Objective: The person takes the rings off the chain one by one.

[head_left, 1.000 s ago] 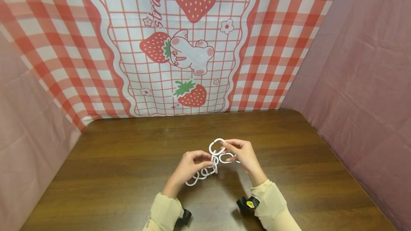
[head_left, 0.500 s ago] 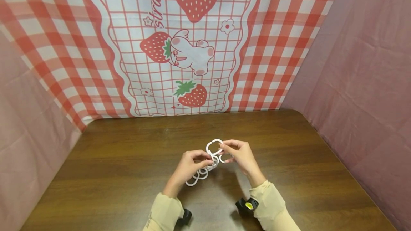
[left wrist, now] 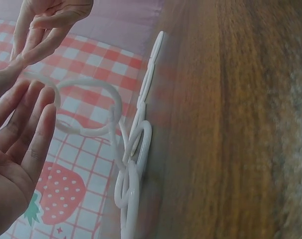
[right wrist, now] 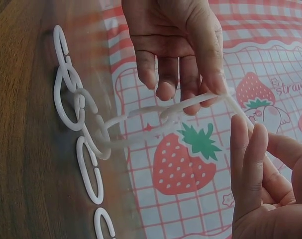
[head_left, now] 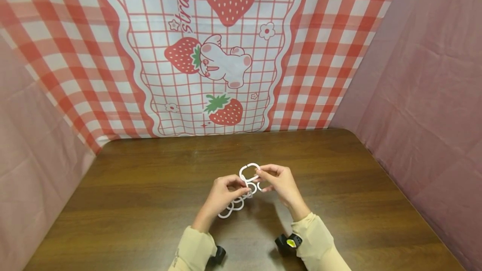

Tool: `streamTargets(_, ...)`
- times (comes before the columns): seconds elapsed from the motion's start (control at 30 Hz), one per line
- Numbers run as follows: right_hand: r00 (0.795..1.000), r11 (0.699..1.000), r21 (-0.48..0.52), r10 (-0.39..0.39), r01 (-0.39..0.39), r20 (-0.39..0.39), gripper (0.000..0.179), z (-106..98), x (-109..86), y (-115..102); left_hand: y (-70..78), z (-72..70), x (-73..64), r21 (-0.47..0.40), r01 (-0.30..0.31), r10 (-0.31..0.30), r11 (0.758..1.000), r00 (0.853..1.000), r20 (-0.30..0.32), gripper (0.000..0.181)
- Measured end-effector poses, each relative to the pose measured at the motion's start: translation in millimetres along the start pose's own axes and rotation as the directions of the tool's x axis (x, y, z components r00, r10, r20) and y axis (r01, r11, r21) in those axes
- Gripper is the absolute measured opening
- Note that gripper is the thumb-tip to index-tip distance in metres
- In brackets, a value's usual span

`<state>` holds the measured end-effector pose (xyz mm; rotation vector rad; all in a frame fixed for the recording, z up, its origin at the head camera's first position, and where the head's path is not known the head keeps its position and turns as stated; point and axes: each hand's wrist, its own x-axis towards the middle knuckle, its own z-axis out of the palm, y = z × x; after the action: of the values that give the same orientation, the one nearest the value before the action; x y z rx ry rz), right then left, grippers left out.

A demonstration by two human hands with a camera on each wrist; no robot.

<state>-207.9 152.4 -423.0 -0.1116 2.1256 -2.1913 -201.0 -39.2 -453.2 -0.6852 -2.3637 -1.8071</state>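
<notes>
At the middle of the table, both hands work on a chain of white plastic links. My right hand (head_left: 280, 183) pinches the uppermost open-gapped link (head_left: 241, 173) between thumb and fingers, held up off the table. My left hand (head_left: 222, 195) pinches the chain beside it, thumb and fingertip on a link joined to the raised one. From there the rest of the white link chain (right wrist: 58, 102) hangs down and lies looped on the wood, several links long. In the head view, part of the chain is hidden behind the hands.
The brown wooden table (head_left: 150, 175) reaches back to a red-checked strawberry cloth (head_left: 308, 53). Plain pink cloths (head_left: 425, 95) stand at both sides. Each wrist wears a black camera mount (head_left: 286, 244), close over the table's near part.
My right hand has moved slightly left, bringing the raised link closer to my left hand. The links to the right of the chain now show less, behind my right fingers.
</notes>
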Motion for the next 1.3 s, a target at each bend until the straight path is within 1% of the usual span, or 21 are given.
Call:
streamTargets(0.1,1.000,1.000,0.003,-0.009,0.009,0.004,0.028,0.4,0.2,0.0,-0.4,0.5,0.0,0.006,0.009,-0.009,1.000,1.000,-0.006,0.013)
streamTargets(0.27,1.000,1.000,0.001,-0.012,0.012,-0.011,0.032,-1.5,1.7,1.6,-0.1,-0.1,-0.1,-0.015,0.035,-0.035,0.999,0.999,-0.024,0.012)
streamTargets(0.43,0.999,1.000,-0.013,0.004,-0.004,-0.032,0.032,-4.5,1.8,2.6,-0.4,-0.7,1.3,-0.032,0.045,-0.046,0.998,0.998,-0.042,0.010)
streamTargets(0.7,0.998,0.998,-0.028,0.051,-0.052,-0.025,0.034,-7.1,1.0,2.0,-0.1,-2.1,1.7,-0.032,0.057,-0.059,0.998,0.996,-0.064,0.010)
streamTargets(0.87,0.996,0.995,-0.055,0.086,-0.086,0.001,0.035,-8.2,0.9,1.5,-1.1,-2.4,1.4,-0.043,0.071,-0.074,0.997,0.995,-0.065,0.010)
streamTargets(0.97,0.995,0.993,-0.072,0.099,-0.097,0.020,0.037,-9.1,0.8,2.1,-0.7,-2.6,1.1,-0.041,0.070,-0.072,0.997,0.995,-0.068,0.011)
streamTargets(1.13,0.993,0.991,-0.087,0.109,-0.105,0.044,0.039,-9.9,0.6,2.6,0.0,-2.7,1.1,-0.035,0.053,-0.056,0.998,0.996,-0.069,0.011)
streamTargets(1.3,0.994,0.990,-0.108,0.098,-0.092,0.048,0.037,-11.2,0.7,2.4,0.0,-2.7,0.9,-0.053,0.065,-0.069,0.996,0.995,-0.074,0.010)
